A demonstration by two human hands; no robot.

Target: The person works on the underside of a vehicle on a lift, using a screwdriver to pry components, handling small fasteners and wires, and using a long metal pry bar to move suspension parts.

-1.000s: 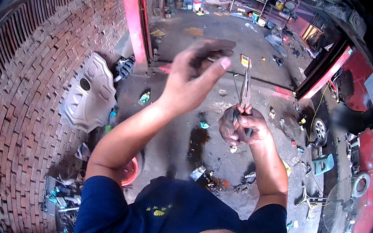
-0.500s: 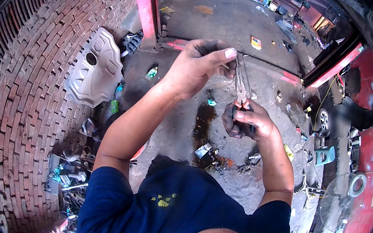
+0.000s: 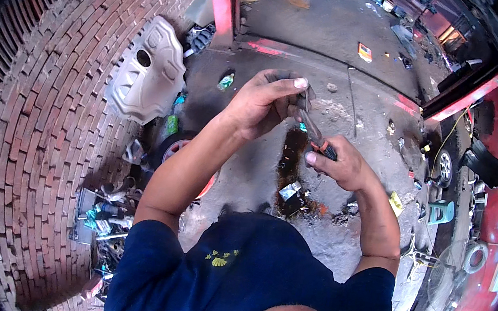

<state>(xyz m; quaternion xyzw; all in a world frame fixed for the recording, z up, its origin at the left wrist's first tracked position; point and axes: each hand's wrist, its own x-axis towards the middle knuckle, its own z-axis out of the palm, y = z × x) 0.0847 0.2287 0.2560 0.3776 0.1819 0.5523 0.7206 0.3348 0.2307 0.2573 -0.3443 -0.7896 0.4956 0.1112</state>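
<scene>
My right hand (image 3: pixel 347 165) is closed around the red-and-black handle of a pair of pliers (image 3: pixel 313 126). Their long grey jaws slant up and left toward my left hand (image 3: pixel 268 103). That hand is closed in a pinch, thumb on top, right at the jaw tips. A small dark piece seems to show by its fingertips, but I cannot make out what it is, or whether the fingers grip the jaws themselves. Both hands are held up in front of my chest, above the floor.
A large grey moulded cover (image 3: pixel 150 72) leans on the brick wall (image 3: pixel 50 100) at left. A thin rod (image 3: pixel 352 103) lies on the stained floor beyond my hands. Oily litter (image 3: pixel 291 192) lies below them. At right are a wheel (image 3: pixel 444 167), a teal stool (image 3: pixel 441 212) and a fan (image 3: pixel 452 274).
The pliers have gone from nearly upright to tilted, jaws leaning left. My right hand has turned and shifted slightly right, so the handle shows. The whole view has swung a little.
</scene>
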